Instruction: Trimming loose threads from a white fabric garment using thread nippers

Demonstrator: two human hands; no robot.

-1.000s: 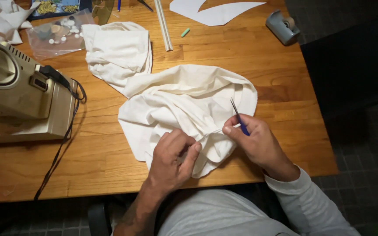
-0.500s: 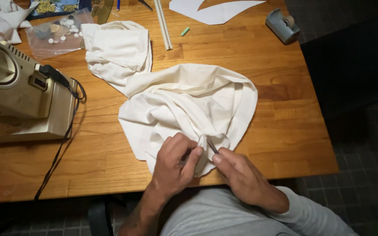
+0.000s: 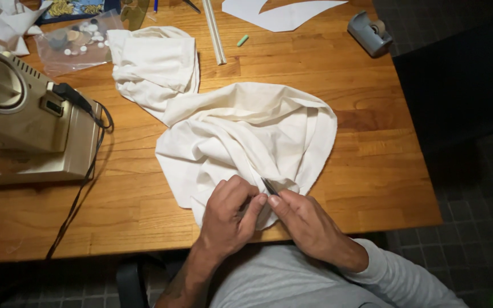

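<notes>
A crumpled cream cloth [image 3: 246, 125] lies across the wooden table [image 3: 372, 171]. My left hand [image 3: 229, 219] pinches a fold of it at the near edge. My right hand [image 3: 303, 219] sits right beside it, fingers closed on a thin dark tool [image 3: 269, 186] whose tip presses into the cloth between the two hands. Most of the tool is hidden under my fingers.
A beige sewing machine [image 3: 24, 120] with a black cord [image 3: 81, 188] stands at the left. At the back lie a clear bag of buttons [image 3: 78, 43], a white rod [image 3: 214, 31], a paper pattern piece [image 3: 275, 14], a small green chalk [image 3: 242, 40] and a grey tape dispenser [image 3: 369, 31].
My right hand has come in from the right with the tool, from holding it upright beside the cloth to pressing its tip into the fold next to my left hand.
</notes>
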